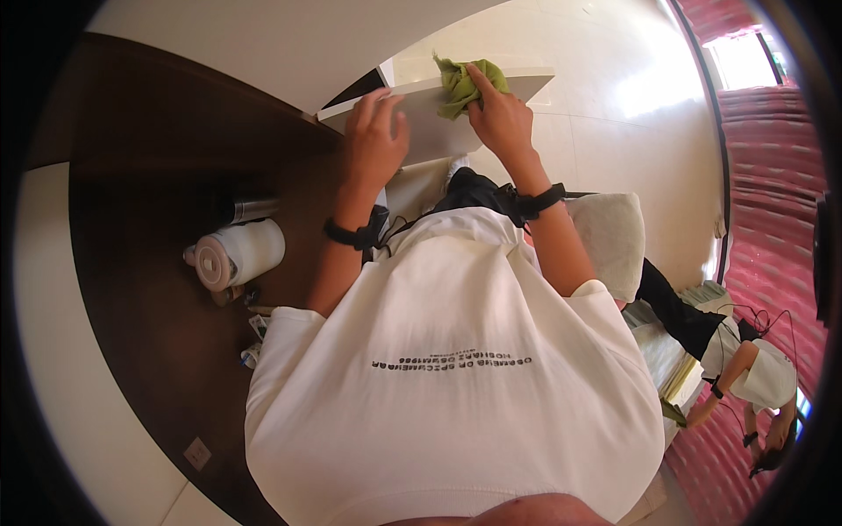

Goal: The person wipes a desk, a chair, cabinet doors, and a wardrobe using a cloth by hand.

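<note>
A green cloth (460, 85) is bunched in my right hand (503, 121), pressed against the top edge of a white furniture panel (434, 128). The index finger stretches across the cloth. My left hand (376, 135) is at the left part of the same panel, slightly blurred. Its fingers are apart with nothing between them, the tips close to the panel's top edge; whether they touch it I cannot tell. Beyond the panel's left end a dark gap (358, 90) shows. Black bands are strapped around both my wrists.
On the dark brown surface (145, 329) to the left are a white kettle (253, 250) and a metal cylinder (255, 209). A pale cushion (608, 237) lies right of my body. Farther right, another person (746, 375) bends near a pink curtain (769, 217), a green cloth (673, 413) in hand.
</note>
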The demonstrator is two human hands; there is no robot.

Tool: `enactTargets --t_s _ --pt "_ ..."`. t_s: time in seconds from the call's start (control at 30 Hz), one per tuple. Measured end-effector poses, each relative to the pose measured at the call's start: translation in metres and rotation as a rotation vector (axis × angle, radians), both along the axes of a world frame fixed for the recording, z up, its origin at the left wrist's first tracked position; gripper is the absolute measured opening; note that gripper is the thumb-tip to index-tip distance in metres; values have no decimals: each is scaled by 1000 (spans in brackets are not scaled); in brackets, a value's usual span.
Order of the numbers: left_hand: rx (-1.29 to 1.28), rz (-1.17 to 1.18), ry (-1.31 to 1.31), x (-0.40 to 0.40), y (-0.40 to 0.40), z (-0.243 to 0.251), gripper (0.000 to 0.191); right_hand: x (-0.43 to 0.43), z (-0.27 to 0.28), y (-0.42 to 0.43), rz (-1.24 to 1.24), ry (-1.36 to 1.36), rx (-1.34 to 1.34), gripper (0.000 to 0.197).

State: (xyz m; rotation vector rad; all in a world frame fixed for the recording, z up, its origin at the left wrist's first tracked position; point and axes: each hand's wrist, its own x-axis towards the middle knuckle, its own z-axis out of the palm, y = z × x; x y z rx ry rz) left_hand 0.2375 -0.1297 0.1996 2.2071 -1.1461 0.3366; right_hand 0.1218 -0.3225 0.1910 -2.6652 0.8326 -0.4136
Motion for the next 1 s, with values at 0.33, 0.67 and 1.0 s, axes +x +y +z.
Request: enactTargets --t_s 0.33,0.67,1.0 --pt "118 -184 -10 16 -48 -39 45 -42 0 -79 -333 108 17 52" --pt "165 -113 -29 18 -58 -39 41 -10 -4 -51 -161 53 57 48" --pt "150 -33 -20 14 -71 -24 32 0 23 -74 19 79 103 45"
